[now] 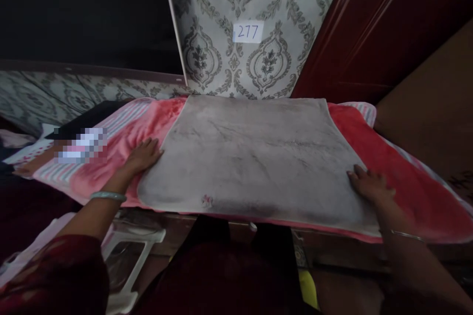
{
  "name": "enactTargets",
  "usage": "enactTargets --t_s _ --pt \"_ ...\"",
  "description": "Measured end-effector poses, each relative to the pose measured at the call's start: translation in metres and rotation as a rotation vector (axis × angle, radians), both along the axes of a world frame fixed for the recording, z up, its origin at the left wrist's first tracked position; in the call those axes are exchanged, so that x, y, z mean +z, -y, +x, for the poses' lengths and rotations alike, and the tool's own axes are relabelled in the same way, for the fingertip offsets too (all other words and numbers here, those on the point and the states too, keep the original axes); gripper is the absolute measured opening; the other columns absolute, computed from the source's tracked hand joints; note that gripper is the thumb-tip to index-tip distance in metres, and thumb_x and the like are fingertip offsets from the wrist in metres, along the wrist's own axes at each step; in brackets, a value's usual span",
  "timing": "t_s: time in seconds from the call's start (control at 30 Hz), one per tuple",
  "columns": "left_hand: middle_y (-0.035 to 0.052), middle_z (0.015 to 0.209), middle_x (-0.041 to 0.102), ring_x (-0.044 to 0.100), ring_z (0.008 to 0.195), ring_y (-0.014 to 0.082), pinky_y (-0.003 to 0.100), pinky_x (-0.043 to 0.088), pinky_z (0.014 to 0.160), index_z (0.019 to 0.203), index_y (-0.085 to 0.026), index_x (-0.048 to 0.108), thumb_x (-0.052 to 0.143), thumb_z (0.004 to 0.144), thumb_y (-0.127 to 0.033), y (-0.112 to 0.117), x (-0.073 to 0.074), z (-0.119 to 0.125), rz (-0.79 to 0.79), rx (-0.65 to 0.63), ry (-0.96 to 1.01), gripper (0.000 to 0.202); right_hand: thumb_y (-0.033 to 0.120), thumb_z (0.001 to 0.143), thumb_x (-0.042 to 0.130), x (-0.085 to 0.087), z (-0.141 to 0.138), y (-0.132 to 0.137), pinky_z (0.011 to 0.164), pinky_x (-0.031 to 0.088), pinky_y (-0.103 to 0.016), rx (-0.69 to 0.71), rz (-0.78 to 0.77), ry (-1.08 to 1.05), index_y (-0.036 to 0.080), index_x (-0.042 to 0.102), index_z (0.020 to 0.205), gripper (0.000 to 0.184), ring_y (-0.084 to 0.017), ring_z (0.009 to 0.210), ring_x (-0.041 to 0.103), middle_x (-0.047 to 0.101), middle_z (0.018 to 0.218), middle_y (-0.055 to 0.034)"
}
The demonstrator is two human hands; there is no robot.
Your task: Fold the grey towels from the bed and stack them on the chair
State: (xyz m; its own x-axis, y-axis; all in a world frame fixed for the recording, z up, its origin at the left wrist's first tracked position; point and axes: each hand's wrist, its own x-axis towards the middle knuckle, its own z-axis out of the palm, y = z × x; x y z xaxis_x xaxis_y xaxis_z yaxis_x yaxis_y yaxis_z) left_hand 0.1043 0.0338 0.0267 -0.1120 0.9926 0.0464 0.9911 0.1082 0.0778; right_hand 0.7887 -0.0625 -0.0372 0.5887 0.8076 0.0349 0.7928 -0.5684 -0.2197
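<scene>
A grey plush towel lies spread flat on a pink blanket that covers a raised surface. My left hand rests flat, fingers stretched out, at the towel's left edge, touching the pink blanket. My right hand lies flat with fingers extended on the towel's right near corner. Neither hand holds anything. A small pink mark shows near the towel's front edge.
Patterned grey wallpaper with a paper label "277" stands behind. A dark red door is at the right, a black panel at the left. A white plastic stool sits below the left front edge.
</scene>
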Motion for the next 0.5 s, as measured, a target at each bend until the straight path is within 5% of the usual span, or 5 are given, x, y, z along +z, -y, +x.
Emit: enactTargets --t_s 0.07,0.2,0.27,0.37,0.5 --pt "0.0233 0.166 0.029 0.021 0.156 0.0366 0.054 0.023 0.124 0.158 -0.007 0.034 0.034 0.097 -0.05 0.009 -0.001 0.028 0.004 0.05 -0.04 0.074 0.053 0.099 0.028 0.01 -0.048 0.0 0.109 0.03 -0.076 0.089 0.029 0.092 0.016 0.047 0.153 0.069 -0.048 0.15 0.025 0.037 0.16 -0.0259" --pt "0.0103 0.172 0.019 0.011 0.159 0.0336 0.056 0.016 0.126 0.16 -0.023 0.034 0.036 0.1 -0.049 0.042 -0.021 0.106 -0.035 -0.413 -0.024 0.066 0.049 0.102 0.026 0.01 -0.166 0.0 0.118 0.031 -0.061 0.547 0.039 0.119 0.023 0.038 0.159 0.064 -0.035 0.154 0.025 0.026 0.169 -0.0123" --pt "0.0072 0.171 0.022 0.013 0.159 0.0331 0.056 0.014 0.126 0.16 -0.026 0.035 0.032 0.102 -0.049 0.059 -0.033 0.129 -0.06 -0.48 -0.009 0.062 0.05 0.103 0.026 0.002 -0.206 0.004 0.12 0.027 -0.06 0.65 -0.01 0.111 0.027 0.035 0.16 0.063 -0.033 0.155 0.025 0.028 0.169 -0.0073" --pt "0.0089 0.171 0.022 0.014 0.158 0.034 0.055 0.015 0.126 0.161 -0.023 0.032 0.028 0.102 -0.052 0.071 -0.041 0.125 -0.044 -0.394 -0.018 0.065 0.052 0.103 0.024 -0.009 -0.217 0.012 0.122 0.024 -0.06 0.628 -0.019 0.132 0.028 0.036 0.16 0.063 -0.032 0.155 0.024 0.03 0.168 -0.0056" --pt "0.0118 0.17 0.024 0.018 0.157 0.0364 0.058 0.017 0.124 0.161 -0.021 0.031 0.025 0.101 -0.056 0.074 -0.036 0.073 -0.033 -0.202 -0.061 0.07 0.051 0.103 0.021 -0.012 -0.169 0.026 0.121 0.026 -0.057 0.452 -0.023 0.151 0.023 0.038 0.16 0.065 -0.03 0.154 0.026 0.031 0.168 -0.0088"
